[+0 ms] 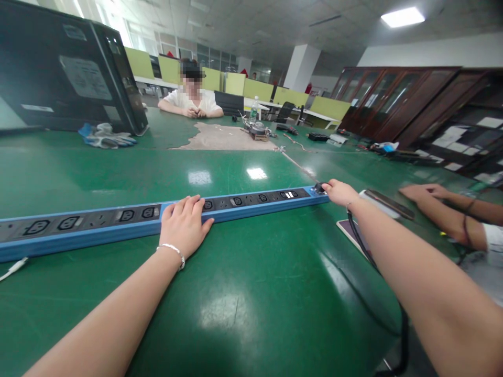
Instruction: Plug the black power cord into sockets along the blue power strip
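A long blue power strip [251,208] with a black face and rows of sockets lies across the green table. My left hand [184,224] is laid over its middle, fingers reaching across the top to the far edge and thumb along the near side. At the strip's right end, my right hand [338,191] is closed round a black power cord [360,242] by the black fitting [319,187] there. The cord runs back under my right forearm and down past the table edge. My right fingertips are partly hidden.
A black computer case [74,68] and gloves [106,136] stand at the far left. A person [192,99] sits opposite; another person's hands [422,192] rest at right, near phones [389,204]. A bottle [254,107] and small parts lie further back. A white cable [14,268] is at left.
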The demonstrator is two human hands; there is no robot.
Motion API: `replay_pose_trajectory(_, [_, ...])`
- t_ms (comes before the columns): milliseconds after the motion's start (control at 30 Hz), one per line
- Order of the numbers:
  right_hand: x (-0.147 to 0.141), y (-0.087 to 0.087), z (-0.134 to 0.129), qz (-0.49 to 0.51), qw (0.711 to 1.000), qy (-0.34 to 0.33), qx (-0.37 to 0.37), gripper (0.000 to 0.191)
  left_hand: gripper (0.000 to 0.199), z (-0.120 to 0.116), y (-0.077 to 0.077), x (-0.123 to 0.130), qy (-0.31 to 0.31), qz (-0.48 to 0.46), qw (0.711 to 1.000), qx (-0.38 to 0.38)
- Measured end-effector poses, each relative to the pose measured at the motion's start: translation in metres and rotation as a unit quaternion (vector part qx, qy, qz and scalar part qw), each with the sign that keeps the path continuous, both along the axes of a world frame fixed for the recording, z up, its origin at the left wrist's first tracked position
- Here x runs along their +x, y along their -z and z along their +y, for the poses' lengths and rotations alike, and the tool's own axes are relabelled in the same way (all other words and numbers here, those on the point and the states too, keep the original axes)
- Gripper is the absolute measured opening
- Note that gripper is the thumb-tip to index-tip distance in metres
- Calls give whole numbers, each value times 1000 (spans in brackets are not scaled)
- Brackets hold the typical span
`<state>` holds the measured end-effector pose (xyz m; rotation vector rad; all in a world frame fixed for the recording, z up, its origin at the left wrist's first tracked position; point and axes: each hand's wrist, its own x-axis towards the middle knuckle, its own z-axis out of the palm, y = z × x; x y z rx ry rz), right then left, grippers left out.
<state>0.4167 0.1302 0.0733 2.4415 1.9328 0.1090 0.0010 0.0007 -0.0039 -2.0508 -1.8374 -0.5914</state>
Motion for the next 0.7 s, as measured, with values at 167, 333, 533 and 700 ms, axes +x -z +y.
replay_pose_trajectory(167, [-6, 5, 9, 4, 1000, 2, -16, 42, 47, 0, 0, 0, 0, 6, 1000, 1])
replay_pose_trajectory(333, [-11, 8, 13, -5, 999, 0, -35, 42, 47, 0, -1, 0, 2, -1, 1000, -5])
replay_pose_trajectory(533, [-16, 13, 12, 2, 999, 15, -48, 43, 47, 0, -1, 0, 0, 2, 1000, -7])
replay_pose_trajectory(700, [-18, 17, 8, 3, 999, 23, -34, 45, 47, 0, 0, 0, 1, 2, 1000, -5])
